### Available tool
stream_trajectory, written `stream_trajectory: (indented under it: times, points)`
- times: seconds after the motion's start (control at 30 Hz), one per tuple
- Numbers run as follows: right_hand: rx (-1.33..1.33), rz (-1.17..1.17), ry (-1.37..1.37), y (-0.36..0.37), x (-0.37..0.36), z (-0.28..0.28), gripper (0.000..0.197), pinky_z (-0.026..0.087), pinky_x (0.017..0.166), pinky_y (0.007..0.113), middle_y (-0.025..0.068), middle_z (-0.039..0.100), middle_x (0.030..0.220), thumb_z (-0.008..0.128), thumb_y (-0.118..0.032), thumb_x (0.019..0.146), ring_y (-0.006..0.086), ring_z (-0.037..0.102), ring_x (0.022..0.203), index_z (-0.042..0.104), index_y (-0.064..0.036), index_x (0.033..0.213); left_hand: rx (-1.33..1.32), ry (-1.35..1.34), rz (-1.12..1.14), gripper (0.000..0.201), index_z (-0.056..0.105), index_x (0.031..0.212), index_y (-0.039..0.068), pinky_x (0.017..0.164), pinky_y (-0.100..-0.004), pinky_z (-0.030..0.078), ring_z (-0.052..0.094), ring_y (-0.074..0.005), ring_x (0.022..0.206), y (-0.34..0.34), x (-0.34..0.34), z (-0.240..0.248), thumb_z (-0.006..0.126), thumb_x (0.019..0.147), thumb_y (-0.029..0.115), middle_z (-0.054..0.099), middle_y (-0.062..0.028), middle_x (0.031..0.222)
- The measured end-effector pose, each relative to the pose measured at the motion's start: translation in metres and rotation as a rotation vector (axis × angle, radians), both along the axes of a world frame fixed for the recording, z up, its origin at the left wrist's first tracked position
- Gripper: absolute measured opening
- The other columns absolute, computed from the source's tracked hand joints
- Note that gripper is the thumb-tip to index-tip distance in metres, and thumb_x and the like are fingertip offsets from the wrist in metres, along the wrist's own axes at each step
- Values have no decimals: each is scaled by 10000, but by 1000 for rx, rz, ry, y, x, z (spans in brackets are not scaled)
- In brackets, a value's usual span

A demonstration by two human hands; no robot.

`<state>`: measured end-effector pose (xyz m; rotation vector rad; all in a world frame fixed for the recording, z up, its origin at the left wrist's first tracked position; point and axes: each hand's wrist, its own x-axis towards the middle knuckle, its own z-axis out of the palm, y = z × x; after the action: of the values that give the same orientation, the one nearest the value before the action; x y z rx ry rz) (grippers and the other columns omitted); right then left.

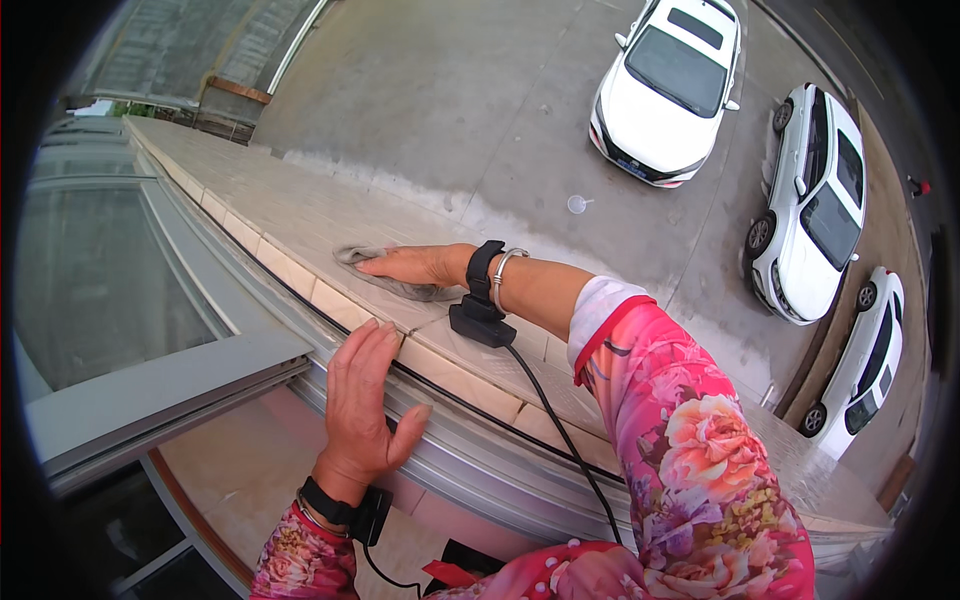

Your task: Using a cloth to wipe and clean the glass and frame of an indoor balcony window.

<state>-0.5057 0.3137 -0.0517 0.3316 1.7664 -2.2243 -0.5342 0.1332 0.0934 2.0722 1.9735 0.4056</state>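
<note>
1. Outside the window, the right hand (420, 264) presses a crumpled grey cloth (352, 256) onto pale tiles (265, 192); whether its hidden fingers grip the cloth cannot be told.
2. Nearer the body, the left hand (362, 408) lies open, thumb spread, fingertips at the tiled edge beside the window track (470, 450).
3. If the right hand's pressure slackens, the cloth could slide off and drop to the paving (430, 110) below.
4. Behind the right hand, a black cable (546, 400) crosses the track and might snag during a long reach.
5. Left of the left hand, a grey window frame (180, 390) limits sideways movement.
6. Beyond the right hand, three white cars (650, 125) stand below.
</note>
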Motion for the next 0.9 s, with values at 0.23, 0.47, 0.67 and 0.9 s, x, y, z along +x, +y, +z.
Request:
stream_trajectory:
  times: [0.23,0.47,0.67,0.9]
  points:
    - [-5,88,-23,-4,63,5,777,247,1076,321,129,386,1421,380,-641,887,224,353,1289,346,-77,1420,-11,26,-3,660,415,1304,-22,992,-464,332,434,-382,1209,-2,-1,8,630,789,331,492,-198,1279]
    - [90,205,-476,-29,194,-80,865,122,1131,423,213,142,1514,287,-738,839,330,96,1410,234,-149,1470,-21,27,-14,667,423,1298,-25,994,-465,333,434,-384,1208,0,0,6,636,779,335,498,-199,1271]
    - [-185,65,-747,-46,220,-161,960,136,1119,505,147,89,1542,354,-770,795,314,55,1424,185,-115,1476,-10,6,-6,669,426,1298,-26,997,-467,334,434,-384,1207,1,4,6,642,775,331,499,-198,1271]
    - [-179,-4,-357,-17,61,-65,859,189,1101,454,123,216,1512,409,-709,827,283,193,1388,292,-128,1449,-7,40,2,665,417,1302,-29,999,-466,333,432,-391,1206,-3,4,3,630,784,330,492,-202,1273]
